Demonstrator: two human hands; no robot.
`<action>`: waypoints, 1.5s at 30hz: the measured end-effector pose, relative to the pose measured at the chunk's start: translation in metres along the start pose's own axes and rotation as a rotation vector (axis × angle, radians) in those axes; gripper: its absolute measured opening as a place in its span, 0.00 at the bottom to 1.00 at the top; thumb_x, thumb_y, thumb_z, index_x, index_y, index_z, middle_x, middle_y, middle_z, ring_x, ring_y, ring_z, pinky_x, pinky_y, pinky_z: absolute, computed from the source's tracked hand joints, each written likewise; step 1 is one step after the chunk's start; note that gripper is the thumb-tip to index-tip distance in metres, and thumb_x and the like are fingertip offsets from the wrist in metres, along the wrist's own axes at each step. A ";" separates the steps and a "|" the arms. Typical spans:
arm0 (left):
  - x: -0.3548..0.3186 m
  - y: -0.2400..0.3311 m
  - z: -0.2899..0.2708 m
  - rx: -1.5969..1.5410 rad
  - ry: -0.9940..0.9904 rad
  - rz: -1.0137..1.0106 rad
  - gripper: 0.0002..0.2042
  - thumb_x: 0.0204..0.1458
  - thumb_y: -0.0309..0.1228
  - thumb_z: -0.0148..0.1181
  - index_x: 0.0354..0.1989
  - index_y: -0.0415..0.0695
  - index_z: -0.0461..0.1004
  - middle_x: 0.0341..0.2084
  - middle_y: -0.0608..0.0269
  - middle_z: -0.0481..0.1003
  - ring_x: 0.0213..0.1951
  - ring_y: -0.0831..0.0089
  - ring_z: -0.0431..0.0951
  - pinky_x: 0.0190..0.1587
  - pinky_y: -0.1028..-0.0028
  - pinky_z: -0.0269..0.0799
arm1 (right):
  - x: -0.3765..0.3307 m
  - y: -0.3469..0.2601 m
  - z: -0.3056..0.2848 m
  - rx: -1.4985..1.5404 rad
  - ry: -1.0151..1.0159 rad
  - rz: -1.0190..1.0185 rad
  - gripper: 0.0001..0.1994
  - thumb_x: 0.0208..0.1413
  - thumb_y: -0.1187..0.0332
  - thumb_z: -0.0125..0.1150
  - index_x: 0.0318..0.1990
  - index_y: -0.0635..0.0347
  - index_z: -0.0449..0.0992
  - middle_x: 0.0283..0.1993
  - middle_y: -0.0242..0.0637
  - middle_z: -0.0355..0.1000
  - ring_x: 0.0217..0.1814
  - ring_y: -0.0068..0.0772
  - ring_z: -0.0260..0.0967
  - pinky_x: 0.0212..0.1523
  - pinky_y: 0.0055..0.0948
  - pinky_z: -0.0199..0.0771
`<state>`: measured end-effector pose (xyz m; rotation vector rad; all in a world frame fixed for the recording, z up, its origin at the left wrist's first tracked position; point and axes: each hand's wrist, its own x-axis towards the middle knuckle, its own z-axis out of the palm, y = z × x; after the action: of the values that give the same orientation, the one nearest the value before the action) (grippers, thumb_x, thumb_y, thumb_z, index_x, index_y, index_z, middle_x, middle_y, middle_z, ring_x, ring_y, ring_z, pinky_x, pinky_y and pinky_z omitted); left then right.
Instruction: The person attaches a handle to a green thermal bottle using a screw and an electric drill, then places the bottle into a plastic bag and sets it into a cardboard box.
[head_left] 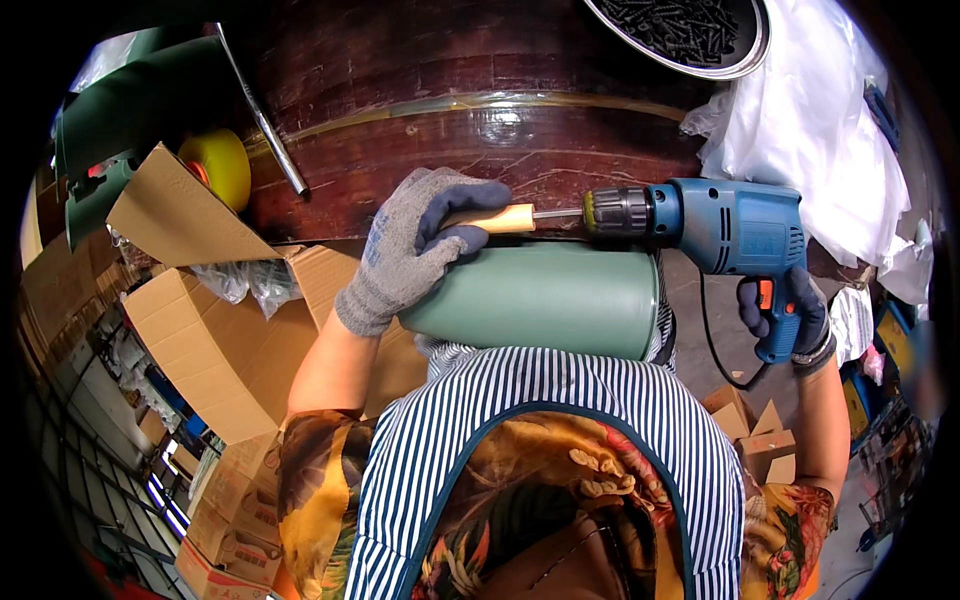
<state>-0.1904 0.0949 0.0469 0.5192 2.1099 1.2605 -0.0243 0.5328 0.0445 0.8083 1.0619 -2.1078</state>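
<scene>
My left hand [400,245], in a grey glove with dark fingertips, is closed around a light wooden handle [516,218]. A thin metal shaft [557,214] runs from the handle's right end to the chuck of a blue power drill [740,228]. My right hand [812,315], also gloved, grips the drill by its pistol handle near the orange trigger. The drill lies level, its chuck facing left. Below the wooden handle, a green cylinder [540,300] rests crosswise against my striped apron [560,375], and my left glove touches its upper left part.
A dark red-brown table [420,145] stands ahead. On it are a metal rod [262,118], a yellow tape roll [228,170], and a round metal container [712,74] of black screws [670,28]. White plastic sheeting [800,110] lies right. An opened cardboard box [190,345] stands left; the drill's cord [707,330] hangs down.
</scene>
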 end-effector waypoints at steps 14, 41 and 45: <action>-0.005 0.011 0.008 0.296 0.023 0.116 0.23 0.48 0.35 0.68 0.53 0.40 0.77 0.48 0.53 0.76 0.49 0.58 0.76 0.55 0.63 0.70 | -0.003 -0.002 -0.001 -0.089 -0.039 -0.049 0.35 0.55 0.51 0.66 0.62 0.68 0.64 0.41 0.54 0.77 0.28 0.35 0.73 0.26 0.29 0.75; 0.029 0.171 0.107 1.557 -0.605 0.703 0.10 0.54 0.38 0.59 0.38 0.48 0.80 0.39 0.59 0.74 0.44 0.63 0.76 0.48 0.62 0.72 | 0.019 -0.104 -0.042 -2.013 1.271 -1.104 0.13 0.51 0.64 0.68 0.46 0.41 0.81 0.61 0.29 0.71 0.66 0.38 0.65 0.59 0.44 0.71; 0.031 0.132 0.125 1.405 -0.649 0.579 0.14 0.55 0.42 0.60 0.43 0.48 0.78 0.43 0.60 0.75 0.45 0.61 0.76 0.50 0.61 0.72 | 0.014 -0.140 -0.013 -1.166 0.691 -1.439 0.06 0.59 0.77 0.61 0.42 0.59 0.80 0.43 0.34 0.80 0.47 0.33 0.77 0.51 0.32 0.77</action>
<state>-0.1251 0.2556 0.1097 1.8794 1.9610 -0.4290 -0.1355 0.6057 0.0909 0.0036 3.4584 -1.3320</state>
